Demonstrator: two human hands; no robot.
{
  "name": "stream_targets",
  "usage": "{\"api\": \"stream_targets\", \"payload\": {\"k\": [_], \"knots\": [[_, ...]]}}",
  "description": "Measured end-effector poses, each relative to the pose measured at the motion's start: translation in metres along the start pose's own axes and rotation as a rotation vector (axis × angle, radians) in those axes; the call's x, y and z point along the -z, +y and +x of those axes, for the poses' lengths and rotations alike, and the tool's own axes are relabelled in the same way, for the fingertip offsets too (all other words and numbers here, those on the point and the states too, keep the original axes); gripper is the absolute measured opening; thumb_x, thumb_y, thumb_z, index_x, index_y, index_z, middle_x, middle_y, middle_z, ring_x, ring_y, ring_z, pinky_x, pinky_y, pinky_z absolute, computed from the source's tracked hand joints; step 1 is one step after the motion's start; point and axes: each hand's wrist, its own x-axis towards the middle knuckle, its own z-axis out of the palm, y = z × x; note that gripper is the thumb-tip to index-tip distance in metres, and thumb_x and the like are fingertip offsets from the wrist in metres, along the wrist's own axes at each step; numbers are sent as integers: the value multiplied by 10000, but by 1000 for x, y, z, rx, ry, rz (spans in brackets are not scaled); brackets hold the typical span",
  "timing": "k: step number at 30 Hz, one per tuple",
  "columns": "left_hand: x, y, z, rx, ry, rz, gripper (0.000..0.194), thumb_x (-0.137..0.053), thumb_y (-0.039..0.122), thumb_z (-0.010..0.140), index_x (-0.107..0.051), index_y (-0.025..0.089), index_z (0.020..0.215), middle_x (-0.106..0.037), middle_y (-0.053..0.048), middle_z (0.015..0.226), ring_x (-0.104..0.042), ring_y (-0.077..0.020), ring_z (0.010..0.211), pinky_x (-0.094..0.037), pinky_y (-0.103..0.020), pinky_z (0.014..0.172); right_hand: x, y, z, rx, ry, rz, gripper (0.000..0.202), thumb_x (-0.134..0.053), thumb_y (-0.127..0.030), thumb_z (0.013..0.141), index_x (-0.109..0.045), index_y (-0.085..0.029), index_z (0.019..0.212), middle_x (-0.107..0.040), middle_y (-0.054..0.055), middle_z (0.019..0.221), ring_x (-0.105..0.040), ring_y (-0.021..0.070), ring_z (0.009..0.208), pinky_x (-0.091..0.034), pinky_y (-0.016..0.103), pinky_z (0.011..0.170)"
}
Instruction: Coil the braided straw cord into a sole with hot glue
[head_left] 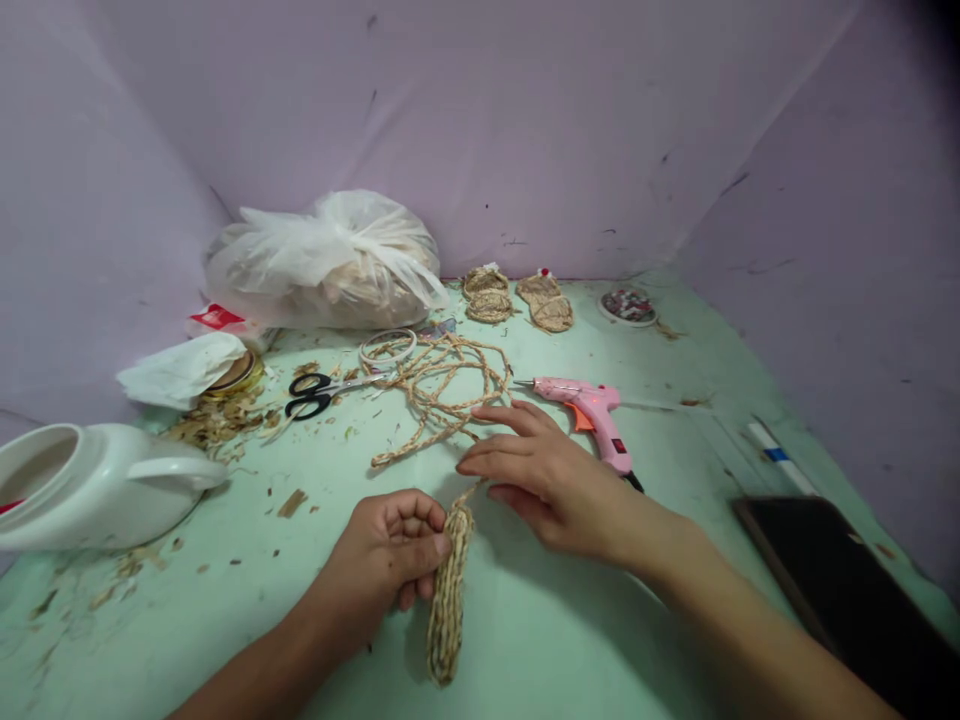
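My left hand (401, 550) pinches the upper left edge of a narrow coiled bundle of braided straw cord (448, 610), held over the green table. From its top a strand runs up toward my right hand (525, 465), whose fingers are stretched out and apart over the strand. Beyond them a loose pile of braided cord (450, 380) lies in loops. A pink glue gun (592, 405) with an orange trigger rests to the right of the pile. Black-handled scissors (311, 397) lie to its left, blades pointing at the cord.
A tied plastic bag (330, 265) stands at the back left, beside two small woven soles (489, 295) (547, 303) and a dish of beads (628, 306). A white pitcher (112, 485) lies at left among straw scraps. A dark phone-like slab (840, 590) lies at right.
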Motion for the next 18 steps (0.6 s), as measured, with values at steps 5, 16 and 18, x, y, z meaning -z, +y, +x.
{"api": "stream_targets", "payload": {"k": [5,16,18], "knots": [[-1,4,2,5,62,-27,302,-767,330,526,-561,150,655,-494,49,398,-389,-54,320,-272,-146,293,-3,6,3,-14,41,-89,147,-554,-106,813,-653,-184,889,-716,54,817,-536,254,1105,-217,547,1038],[1,-3,5,-44,112,-108,298,-764,326,546,-567,146,677,-534,31,405,-436,-72,333,-332,-163,322,-21,-14,-9,-128,181,120,166,-508,-125,810,-662,-171,852,-687,18,664,-615,148,622,-413,417,913],[0,-5,6,-65,117,-122,298,-760,332,559,-565,144,684,-542,30,413,-440,-71,332,-341,-167,331,-25,-18,-10,-210,185,233,176,-500,-144,826,-671,-172,858,-707,36,711,-632,156,654,-484,334,758]]}}
